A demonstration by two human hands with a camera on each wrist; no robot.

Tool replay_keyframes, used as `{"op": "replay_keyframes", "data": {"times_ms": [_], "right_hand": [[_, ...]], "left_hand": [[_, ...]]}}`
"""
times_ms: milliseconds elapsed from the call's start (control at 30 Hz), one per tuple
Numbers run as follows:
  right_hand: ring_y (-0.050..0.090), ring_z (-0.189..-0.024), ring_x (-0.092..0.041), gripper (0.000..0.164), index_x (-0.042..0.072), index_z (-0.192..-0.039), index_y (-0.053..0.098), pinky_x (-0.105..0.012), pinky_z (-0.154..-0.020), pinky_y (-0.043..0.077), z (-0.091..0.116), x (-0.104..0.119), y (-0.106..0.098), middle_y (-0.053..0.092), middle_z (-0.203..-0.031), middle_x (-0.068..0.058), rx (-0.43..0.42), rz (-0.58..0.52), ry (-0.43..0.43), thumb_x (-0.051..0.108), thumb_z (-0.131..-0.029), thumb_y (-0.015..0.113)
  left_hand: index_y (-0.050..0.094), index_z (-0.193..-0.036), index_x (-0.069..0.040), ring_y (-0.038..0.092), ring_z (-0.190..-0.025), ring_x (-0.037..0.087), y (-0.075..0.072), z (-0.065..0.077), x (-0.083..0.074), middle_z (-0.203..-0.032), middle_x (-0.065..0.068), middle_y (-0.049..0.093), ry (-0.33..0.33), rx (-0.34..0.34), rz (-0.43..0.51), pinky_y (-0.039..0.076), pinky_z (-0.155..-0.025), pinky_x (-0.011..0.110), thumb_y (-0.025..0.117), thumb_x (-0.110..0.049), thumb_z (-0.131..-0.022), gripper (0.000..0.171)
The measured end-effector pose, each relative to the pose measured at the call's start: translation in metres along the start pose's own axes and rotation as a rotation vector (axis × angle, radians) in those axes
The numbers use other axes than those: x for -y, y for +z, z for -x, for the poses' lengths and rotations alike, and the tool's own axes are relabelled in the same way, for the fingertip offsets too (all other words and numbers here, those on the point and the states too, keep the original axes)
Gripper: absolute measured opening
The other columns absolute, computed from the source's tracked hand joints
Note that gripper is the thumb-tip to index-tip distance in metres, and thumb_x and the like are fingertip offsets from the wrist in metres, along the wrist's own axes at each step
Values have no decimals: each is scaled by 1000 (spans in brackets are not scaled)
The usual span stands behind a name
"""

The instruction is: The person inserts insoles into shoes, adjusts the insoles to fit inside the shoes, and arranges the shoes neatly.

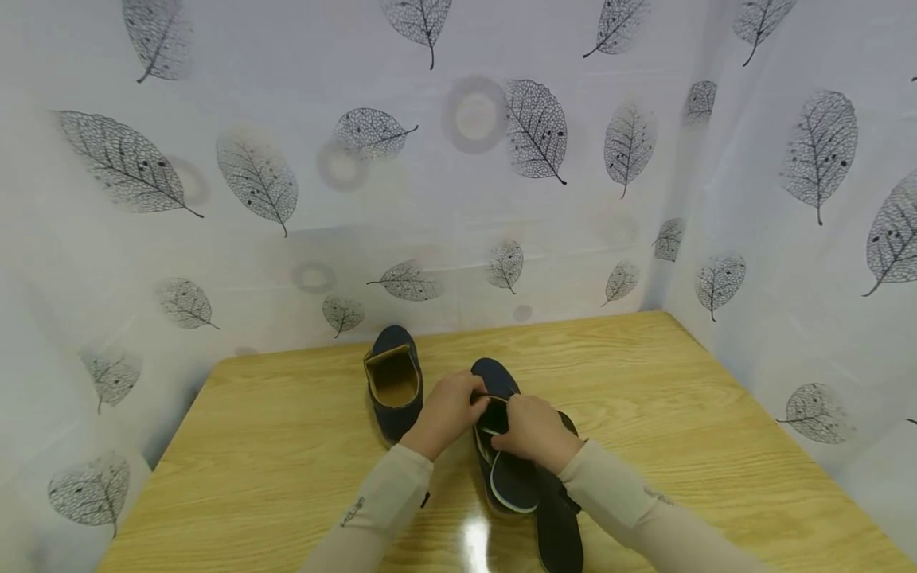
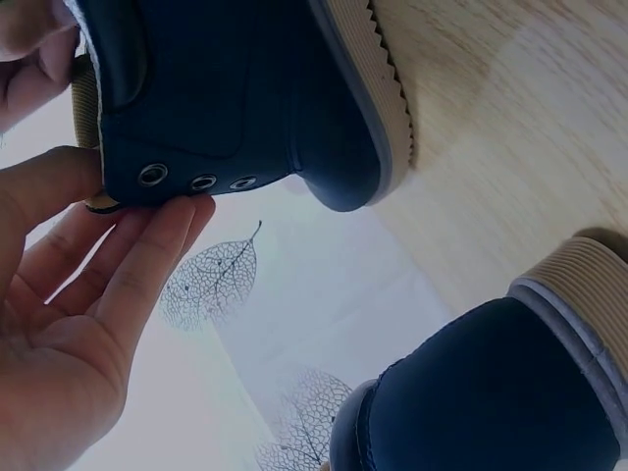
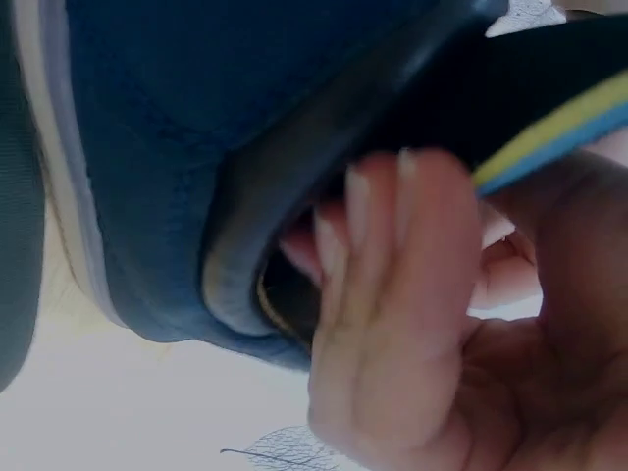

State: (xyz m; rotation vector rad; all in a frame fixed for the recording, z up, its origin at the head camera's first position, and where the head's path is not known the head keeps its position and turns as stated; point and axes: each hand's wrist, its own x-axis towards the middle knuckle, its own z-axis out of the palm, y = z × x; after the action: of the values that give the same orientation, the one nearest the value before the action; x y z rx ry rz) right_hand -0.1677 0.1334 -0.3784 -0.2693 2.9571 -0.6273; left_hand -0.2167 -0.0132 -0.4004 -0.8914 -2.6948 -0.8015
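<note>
A dark blue shoe (image 1: 493,374) with a light sole sits on the table, toe toward the wall. My left hand (image 1: 446,410) pinches the edge of its eyelet flap between thumb and fingers; metal eyelets (image 2: 152,175) show beside the fingertips in the left wrist view. At the shoe's opening, my right hand (image 1: 533,428) holds a black insole (image 1: 514,481) whose rounded end sticks out over the heel. In the right wrist view the insole has a yellow and blue edge (image 3: 559,128), and the fingers reach inside the padded collar (image 3: 235,265). The insole's front part is hidden.
A matching shoe (image 1: 397,419) stands to the left, its opening facing up. Another dark insole (image 1: 560,535) lies on the table under the right forearm, with a dark piece (image 1: 569,422) beyond the right hand. A leaf-print curtain (image 1: 458,199) hangs behind the wooden table (image 1: 286,446).
</note>
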Motion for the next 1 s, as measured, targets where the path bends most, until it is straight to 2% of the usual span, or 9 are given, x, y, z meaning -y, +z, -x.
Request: {"op": "replay_keyframes", "data": {"times_ms": [133, 200, 333, 433, 600, 733, 833, 933, 1000], "right_hand": [[52, -55, -19, 29, -1, -75, 62, -32, -47, 44, -3, 7, 10, 53, -65, -7, -111, 158, -5, 21, -76, 81], [57, -56, -22, 31, -2, -77, 65, -35, -47, 48, -3, 11, 15, 56, -65, -9, -175, 253, -14, 23, -74, 83], [59, -55, -23, 27, 2, -72, 65, -34, -44, 48, -1, 18, 24, 58, -63, -10, -278, 386, -30, 22, -73, 83], [57, -53, -21, 27, 5, -64, 62, -31, -41, 45, 1, 23, 29, 56, -59, -8, -323, 435, -32, 21, -74, 82], [53, -49, -20, 41, 5, -54, 56, -27, -41, 42, 9, 27, 34, 52, -53, -7, -389, 576, -26, 30, -78, 77], [50, -50, -21, 55, 0, -54, 59, -28, -46, 41, 22, 31, 33, 53, -54, -12, -432, 705, -30, 46, -81, 73], [46, -48, -20, 69, -4, -55, 61, -27, -44, 40, 38, 36, 30, 50, -54, -12, -452, 706, -21, 62, -77, 68], [42, -48, -20, 82, -8, -59, 61, -27, -40, 39, 57, 42, 30, 43, -56, -11, -413, 589, 1, 73, -70, 64], [39, -49, -19, 85, -9, -60, 59, -26, -38, 37, 68, 46, 32, 37, -59, -9, -402, 503, 18, 75, -65, 66]], "left_hand": [[70, -82, -6, 57, -70, 15, 0, 1, 1, -80, 4, 62, 8, -13, -1, 49, -64, 28, 70, -11, -88, 8], [70, -82, -6, 57, -70, 16, 0, 2, 1, -80, 4, 62, 13, -21, 1, 49, -64, 28, 70, -11, -88, 8], [70, -81, -7, 58, -69, 16, 0, 2, 1, -79, 4, 62, 25, -37, 0, 49, -64, 29, 70, -10, -88, 8], [70, -80, -7, 58, -69, 16, 0, 2, 1, -79, 4, 62, 32, -47, -16, 49, -63, 28, 70, -11, -88, 8], [71, -82, -7, 59, -71, 17, 2, 1, 0, -80, 4, 63, 15, -35, -25, 50, -65, 29, 70, -12, -88, 8], [72, -84, -7, 61, -74, 18, 3, 0, -2, -83, 4, 65, -16, -15, -15, 51, -67, 31, 69, -14, -89, 9], [73, -88, -6, 62, -76, 19, 3, 0, -1, -85, 5, 66, -22, -8, -10, 51, -68, 31, 68, -15, -90, 10], [75, -93, -6, 64, -78, 19, 3, -1, 0, -89, 6, 67, -16, -15, -5, 52, -69, 31, 68, -15, -91, 12], [75, -95, -6, 64, -79, 19, 2, -1, 2, -90, 6, 67, -21, -26, 3, 52, -70, 32, 68, -15, -91, 12]]}}
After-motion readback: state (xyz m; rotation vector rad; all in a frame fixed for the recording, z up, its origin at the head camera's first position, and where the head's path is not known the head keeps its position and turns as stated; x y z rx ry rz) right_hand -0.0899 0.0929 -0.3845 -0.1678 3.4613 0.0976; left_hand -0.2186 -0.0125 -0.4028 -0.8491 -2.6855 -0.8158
